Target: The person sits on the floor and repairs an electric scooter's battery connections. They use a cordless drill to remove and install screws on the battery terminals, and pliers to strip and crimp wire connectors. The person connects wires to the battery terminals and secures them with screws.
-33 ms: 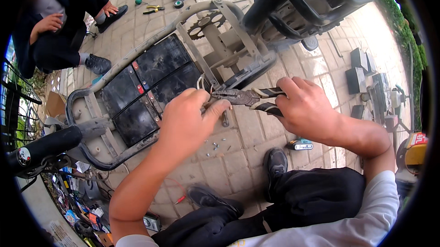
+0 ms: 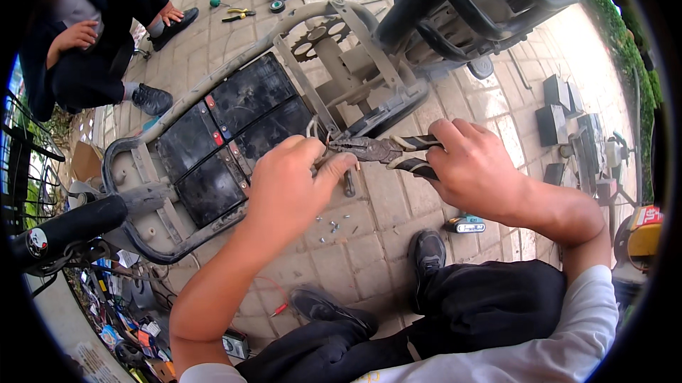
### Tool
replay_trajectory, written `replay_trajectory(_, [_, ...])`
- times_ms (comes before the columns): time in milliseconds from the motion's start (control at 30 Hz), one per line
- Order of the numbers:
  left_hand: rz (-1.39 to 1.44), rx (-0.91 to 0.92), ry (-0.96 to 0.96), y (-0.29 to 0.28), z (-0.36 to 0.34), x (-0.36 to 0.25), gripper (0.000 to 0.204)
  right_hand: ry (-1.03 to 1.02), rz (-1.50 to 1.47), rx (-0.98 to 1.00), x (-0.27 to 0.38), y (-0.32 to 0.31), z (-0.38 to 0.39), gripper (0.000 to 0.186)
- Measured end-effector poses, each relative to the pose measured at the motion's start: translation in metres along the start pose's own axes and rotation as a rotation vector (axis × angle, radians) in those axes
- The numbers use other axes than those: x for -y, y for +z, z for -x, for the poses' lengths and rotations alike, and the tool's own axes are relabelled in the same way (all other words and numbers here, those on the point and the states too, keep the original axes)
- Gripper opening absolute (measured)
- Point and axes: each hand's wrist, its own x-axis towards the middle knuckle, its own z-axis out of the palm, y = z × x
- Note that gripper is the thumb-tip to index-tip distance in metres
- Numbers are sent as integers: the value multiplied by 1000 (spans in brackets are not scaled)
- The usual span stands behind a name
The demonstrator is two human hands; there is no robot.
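Right hand (image 2: pixel 474 173) is wrapped around the black-and-white striped handles of the grey steel pliers (image 2: pixel 376 149), squeezing them nearly together. The pliers' nose points away from that grip toward the left hand (image 2: pixel 291 184), which is curled, thumb and fingertips pinched on something small right at the nose; what it pinches is hidden under the fingers, possibly a thin pale wire that loops up just beyond them.

Compared with the other frame: no visible shift. Both hands, tool and frame sit the same, so the squeeze appears held in place, cut or crimp not visibly finished.

Just beyond the pinch lie the black rectangular battery blocks (image 2: pixel 220 138) in the grey metal scooter frame (image 2: pixel 142 170). Below the grip, small loose screws (image 2: pixel 334 227) are scattered on the paving, and a teal-and-black cordless tool (image 2: pixel 464 225) lies under the right wrist. Far off, a seated person (image 2: pixel 85 42) rests a hand on a knee.
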Motion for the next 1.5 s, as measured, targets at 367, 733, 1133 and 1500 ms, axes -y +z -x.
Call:
replay_trajectory(367, [217, -84, -66, 0, -4, -10, 38, 163, -180, 121, -1, 6, 4, 16])
replay_trajectory(733, [660, 27, -196, -26, 23, 11, 27, -47, -767, 883, -23, 41, 21, 41])
replay_trajectory(1133, [371, -366, -183, -26, 41, 27, 21, -219, -822, 194, 12, 53, -42, 31])
replay_trajectory(1500, [890, -416, -456, -25, 45, 29, 12, -146, -1032, -251, 77, 71, -125, 14])
